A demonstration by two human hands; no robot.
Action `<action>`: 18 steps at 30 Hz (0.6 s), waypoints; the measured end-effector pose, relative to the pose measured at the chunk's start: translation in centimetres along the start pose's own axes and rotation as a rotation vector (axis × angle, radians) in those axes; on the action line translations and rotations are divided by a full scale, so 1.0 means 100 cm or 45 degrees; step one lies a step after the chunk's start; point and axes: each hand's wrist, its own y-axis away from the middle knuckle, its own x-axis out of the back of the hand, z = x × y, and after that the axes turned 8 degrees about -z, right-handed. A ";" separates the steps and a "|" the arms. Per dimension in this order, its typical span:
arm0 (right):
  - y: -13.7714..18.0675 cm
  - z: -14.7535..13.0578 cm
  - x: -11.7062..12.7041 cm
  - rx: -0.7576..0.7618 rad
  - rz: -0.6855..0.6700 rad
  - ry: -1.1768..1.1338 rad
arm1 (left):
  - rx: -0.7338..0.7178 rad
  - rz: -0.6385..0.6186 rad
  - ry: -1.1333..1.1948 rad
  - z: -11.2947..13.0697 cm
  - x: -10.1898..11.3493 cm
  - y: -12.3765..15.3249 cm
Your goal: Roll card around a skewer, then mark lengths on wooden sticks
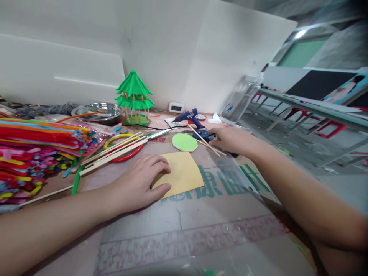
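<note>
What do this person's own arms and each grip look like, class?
The left grip and right grip are bare hands, without gloves. The left forearm and right forearm taper toward the wrists; no sleeve, watch, bracelet, cable or marking shows on either.

Head-worn view, facing forward and down, close over the work surface (143, 234), background table (313, 103) farther off

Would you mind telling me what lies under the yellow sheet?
Green printed characters show along the right and lower edges of the yellow sheet; whatever lies directly beneath is covered. The left hand hides part of the sheet's left side.
</note>
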 end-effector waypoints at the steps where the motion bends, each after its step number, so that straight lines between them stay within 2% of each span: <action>1: 0.000 0.000 0.001 0.010 0.036 -0.002 | 0.002 -0.003 0.005 0.000 0.000 0.000; 4: 0.000 -0.005 0.000 0.045 0.099 -0.017 | 0.004 -0.009 0.012 0.000 0.000 -0.001; 11: 0.002 -0.032 -0.015 0.006 0.041 -0.009 | -0.021 0.005 0.016 0.001 0.000 0.001; 18: 0.009 -0.053 -0.014 0.161 0.010 -0.130 | -0.009 0.011 0.015 0.001 0.000 -0.001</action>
